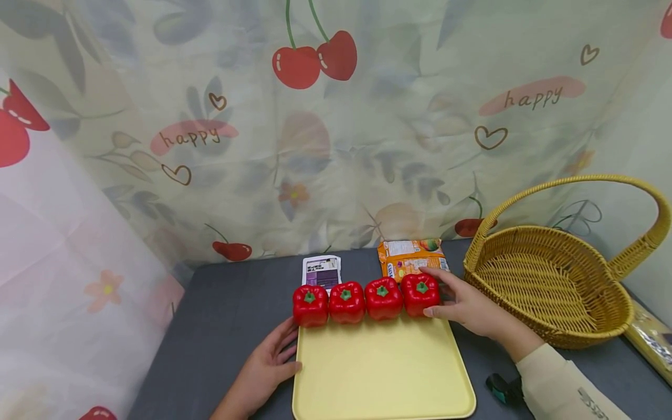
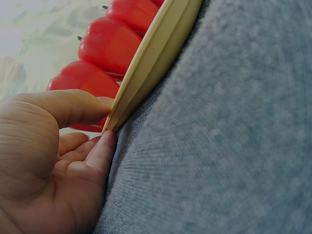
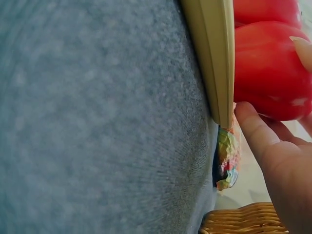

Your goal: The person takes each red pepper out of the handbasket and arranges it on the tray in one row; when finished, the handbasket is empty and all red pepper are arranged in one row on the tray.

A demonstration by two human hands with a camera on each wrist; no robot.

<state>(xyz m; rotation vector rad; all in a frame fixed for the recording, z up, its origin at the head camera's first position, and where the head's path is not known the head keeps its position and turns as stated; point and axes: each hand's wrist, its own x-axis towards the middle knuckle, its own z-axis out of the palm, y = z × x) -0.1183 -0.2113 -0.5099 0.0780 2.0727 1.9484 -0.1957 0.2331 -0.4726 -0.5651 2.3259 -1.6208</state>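
Several red bell peppers with green stems stand in a row along the far edge of a cream tray [image 1: 383, 373]. My left hand [image 1: 265, 364] pinches the tray's left rim, thumb over it and fingers beneath, as the left wrist view shows. Right above those fingers is the leftmost bell pepper [image 1: 310, 308]. At the row's other end, my right hand [image 1: 469, 306] grips the rightmost bell pepper [image 1: 420, 298], thumb at its near side and fingers around the far side. In the right wrist view, a fingertip reaches low on that pepper [image 3: 270, 73], close by the tray's rim.
Behind the peppers lie an orange packet [image 1: 412, 256] and a white-and-purple packet [image 1: 321, 272]. A wicker basket [image 1: 546, 280] with a tall handle stands at the right. A black object [image 1: 504, 388] lies near the right sleeve. A patterned curtain [image 1: 252, 192] closes off the back.
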